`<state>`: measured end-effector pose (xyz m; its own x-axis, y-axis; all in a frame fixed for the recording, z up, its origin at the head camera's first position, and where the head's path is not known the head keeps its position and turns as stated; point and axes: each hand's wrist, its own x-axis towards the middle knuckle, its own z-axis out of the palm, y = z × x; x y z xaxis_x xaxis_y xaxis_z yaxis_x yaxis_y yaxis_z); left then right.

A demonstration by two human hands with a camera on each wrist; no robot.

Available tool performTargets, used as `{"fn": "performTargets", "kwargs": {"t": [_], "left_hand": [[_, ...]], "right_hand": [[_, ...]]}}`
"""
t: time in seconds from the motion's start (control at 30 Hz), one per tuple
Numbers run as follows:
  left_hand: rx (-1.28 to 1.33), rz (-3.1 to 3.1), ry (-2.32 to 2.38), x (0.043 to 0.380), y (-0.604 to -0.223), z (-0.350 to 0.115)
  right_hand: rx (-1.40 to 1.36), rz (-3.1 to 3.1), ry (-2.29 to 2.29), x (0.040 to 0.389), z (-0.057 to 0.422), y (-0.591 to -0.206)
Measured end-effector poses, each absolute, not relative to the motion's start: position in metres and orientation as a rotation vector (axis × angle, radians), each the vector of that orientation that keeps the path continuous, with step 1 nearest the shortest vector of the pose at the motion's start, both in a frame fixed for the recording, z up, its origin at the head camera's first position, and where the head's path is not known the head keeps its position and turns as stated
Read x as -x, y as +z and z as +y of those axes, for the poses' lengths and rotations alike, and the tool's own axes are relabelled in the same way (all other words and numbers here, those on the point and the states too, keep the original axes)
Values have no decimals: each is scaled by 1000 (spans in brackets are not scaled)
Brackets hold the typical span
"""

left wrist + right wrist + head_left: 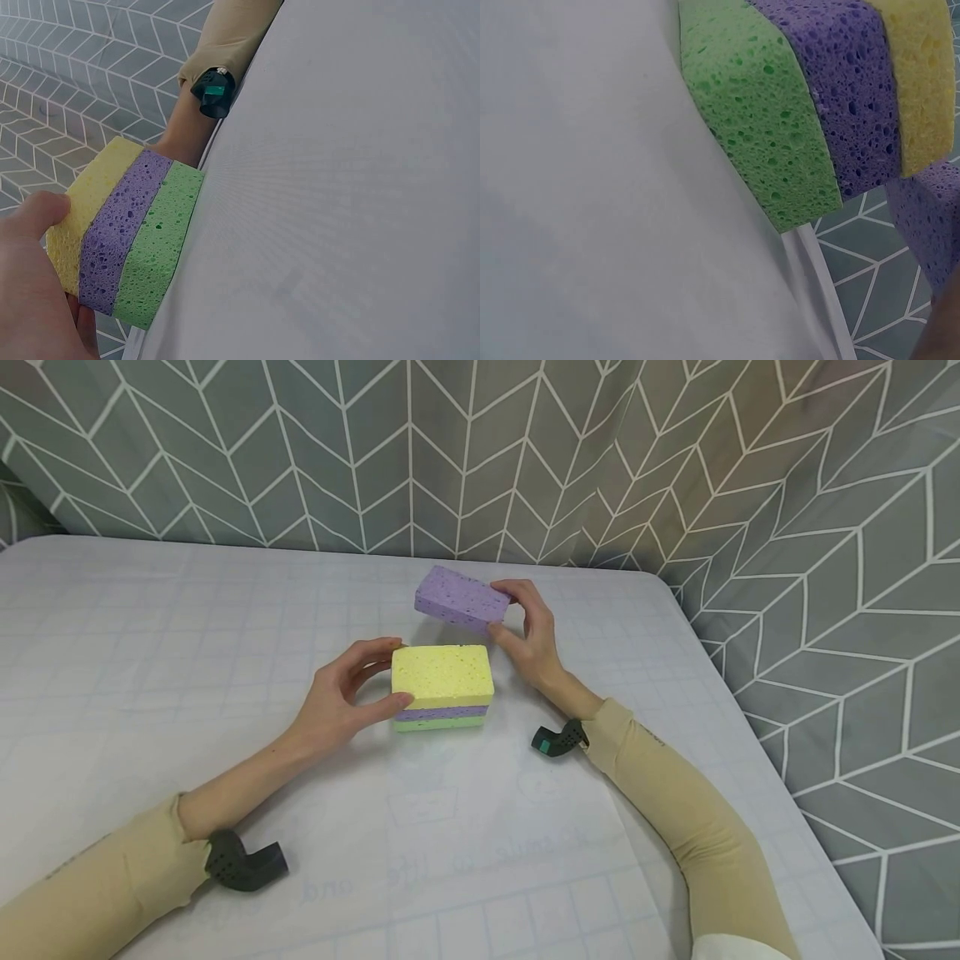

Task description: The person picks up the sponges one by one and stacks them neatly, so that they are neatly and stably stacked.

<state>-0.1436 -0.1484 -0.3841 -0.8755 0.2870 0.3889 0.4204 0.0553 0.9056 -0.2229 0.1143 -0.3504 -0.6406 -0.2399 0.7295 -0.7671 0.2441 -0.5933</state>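
Observation:
Three sponges are stacked on the table: a green sponge [441,723] at the bottom, a purple sponge [847,97] in the middle and a yellow sponge [442,670] on top. My left hand [341,689] grips the left end of the yellow sponge, thumb at the front corner and fingers round the back. Behind the stack, my right hand [534,639] pinches a second purple sponge [459,597] by its right end, thumb below and fingers above. That sponge is tilted over the table; part of it also shows past the stack in the right wrist view.
A white cloth with faint grid lines covers the table [187,635]. Grey curtains [480,460] with a white chevron pattern hang behind and to the right. Dark wrist devices [246,862] sit at both sleeve cuffs.

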Motion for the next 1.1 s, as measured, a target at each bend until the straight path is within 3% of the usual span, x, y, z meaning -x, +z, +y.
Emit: {"fn": "performTargets", "kwargs": {"t": [0.33, 0.63, 1.1], "left_hand": [[750, -2202, -1956, 143, -384, -148], [741, -2218, -1943, 142, -384, -148], [741, -2215, -1947, 141, -384, -148]], "right_hand": [[-944, -1951, 1387, 223, 114, -352], [-980, -1872, 1398, 247, 120, -383], [-1003, -1814, 1493, 243, 118, -385]]}}
